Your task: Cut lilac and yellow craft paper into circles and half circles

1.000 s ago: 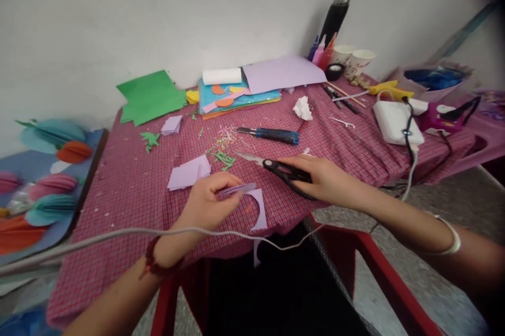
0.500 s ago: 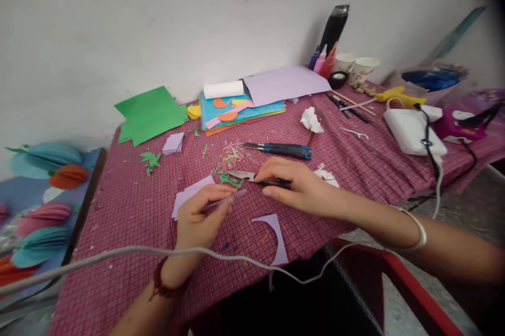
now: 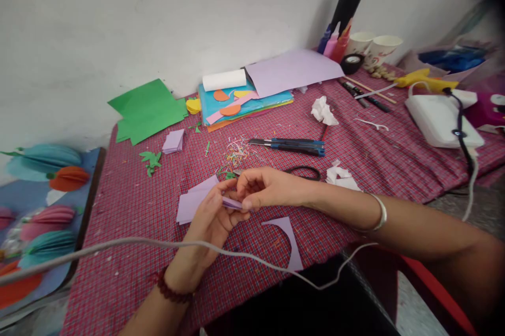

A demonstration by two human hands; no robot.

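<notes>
A: Hands first. What do we log?

B: We log the left hand (image 3: 213,217) raised just above the checked tablecloth (image 3: 130,210), thumb and fingers closed on a folded lilac paper (image 3: 232,203). The right hand (image 3: 268,189) meets it from the other side, thumb and forefinger pinched on the same piece and the other fingers curled loosely.

A: So the paper sits between both hands?

B: Yes, gripped at both ends, over the near middle of the table. Right behind the left hand we note a stack of lilac squares (image 3: 193,202) lying flat.

A: Anything close by?

B: A lilac offcut (image 3: 290,241) with a curved inner edge lies on the cloth just near of the right wrist. The scissors (image 3: 303,172) rest on the table beyond the right hand; we see only a black handle loop. Farther back lies a blue-handled cutter (image 3: 292,145), with paper shreds (image 3: 236,149) beside it.

A: And the cable?

B: A white cable (image 3: 118,245) crosses in front of the left wrist. We cannot tell whether it touches the arm.
</notes>
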